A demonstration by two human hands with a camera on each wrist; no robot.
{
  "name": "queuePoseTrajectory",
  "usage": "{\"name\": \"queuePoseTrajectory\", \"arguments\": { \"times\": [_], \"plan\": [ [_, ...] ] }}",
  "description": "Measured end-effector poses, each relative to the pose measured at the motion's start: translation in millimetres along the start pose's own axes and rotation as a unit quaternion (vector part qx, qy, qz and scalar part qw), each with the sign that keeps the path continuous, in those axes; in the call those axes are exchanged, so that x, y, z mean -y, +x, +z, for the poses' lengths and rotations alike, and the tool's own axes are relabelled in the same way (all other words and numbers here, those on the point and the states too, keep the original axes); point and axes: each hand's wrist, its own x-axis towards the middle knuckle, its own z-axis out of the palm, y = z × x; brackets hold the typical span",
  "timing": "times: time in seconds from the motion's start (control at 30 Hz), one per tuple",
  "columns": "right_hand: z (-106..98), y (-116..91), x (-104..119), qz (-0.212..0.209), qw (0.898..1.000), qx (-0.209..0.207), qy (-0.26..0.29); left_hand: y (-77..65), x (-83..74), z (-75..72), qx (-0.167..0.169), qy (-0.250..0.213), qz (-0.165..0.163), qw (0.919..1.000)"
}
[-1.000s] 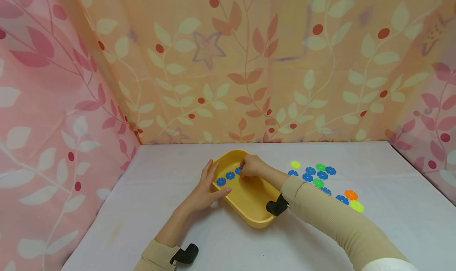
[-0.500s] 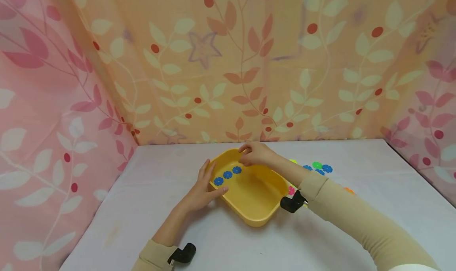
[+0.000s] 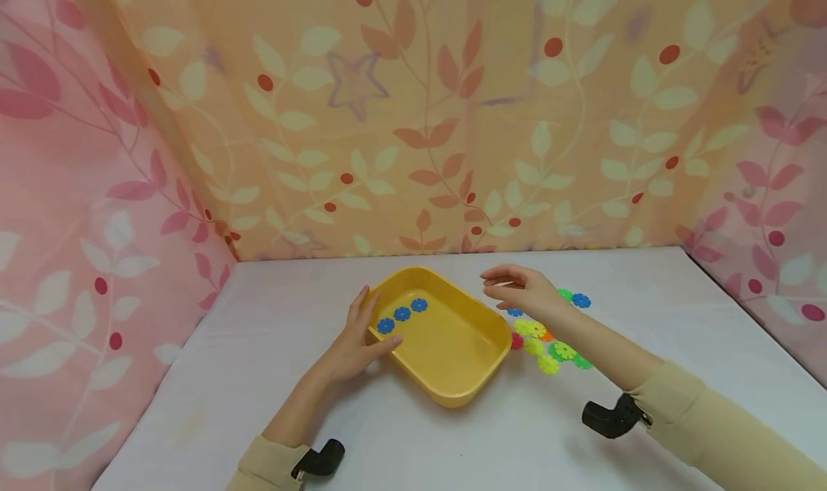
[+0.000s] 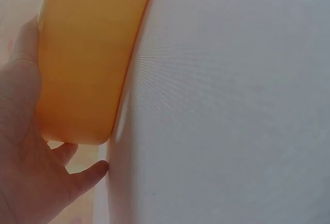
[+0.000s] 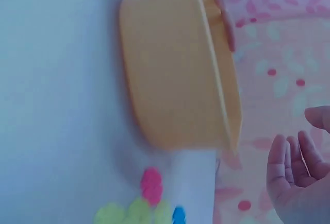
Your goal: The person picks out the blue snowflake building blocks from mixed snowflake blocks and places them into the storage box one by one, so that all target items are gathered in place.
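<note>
A yellow plastic tub [image 3: 452, 354] stands on the white cloth, with three blue snowflake discs [image 3: 402, 314] in a row along its left end. My left hand [image 3: 352, 344] rests at the tub's left corner, its thumb over the rim and its fingers spread along the outside. In the left wrist view the fingers [image 4: 93, 175] are extended past the end of the tub. To the tub's right, my right hand [image 3: 533, 293] hovers over the loose discs with loosely bent fingers. Nothing shows between its thumb and fingers in the right wrist view.
Right of the tub lie several loose discs: yellow ones [image 3: 531, 328], a pink one [image 3: 517, 341], a blue one [image 3: 581, 301] and green ones, partly hidden by the right forearm. A patterned curtain [image 3: 362, 153] hangs behind the table.
My right hand has left the inside of the tub and moved right over the loose discs. A third blue disc lies in the row, let go by that hand. My left hand stays at the tub.
</note>
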Motion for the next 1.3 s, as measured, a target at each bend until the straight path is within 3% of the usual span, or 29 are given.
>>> {"name": "queuePoseTrajectory", "arguments": {
  "times": [0.4, 0.63, 0.87, 1.3],
  "plan": [
    [-62.5, -38.5, -70.8, 0.05, 0.993, -0.026, -0.101, -2.5, 2.4, -1.3, -0.001, -0.003, -0.006, 1.0],
    [-85.5, -47.8, -104.0, 0.037, 0.981, -0.02, -0.188, -3.8, 3.5, -1.5, -0.002, -0.002, -0.005, 1.0],
    [-85.7, -50.5, -112.5, 0.034, 0.965, -0.019, -0.259, -2.2, 3.6, -0.3, 0.001, -0.003, -0.007, 1.0],
    [-83.4, -51.5, -107.9, 0.049, 0.963, -0.018, -0.263, 0.2, -0.3, -0.5, 0.002, 0.0, -0.004, 1.0]
  ]
}}
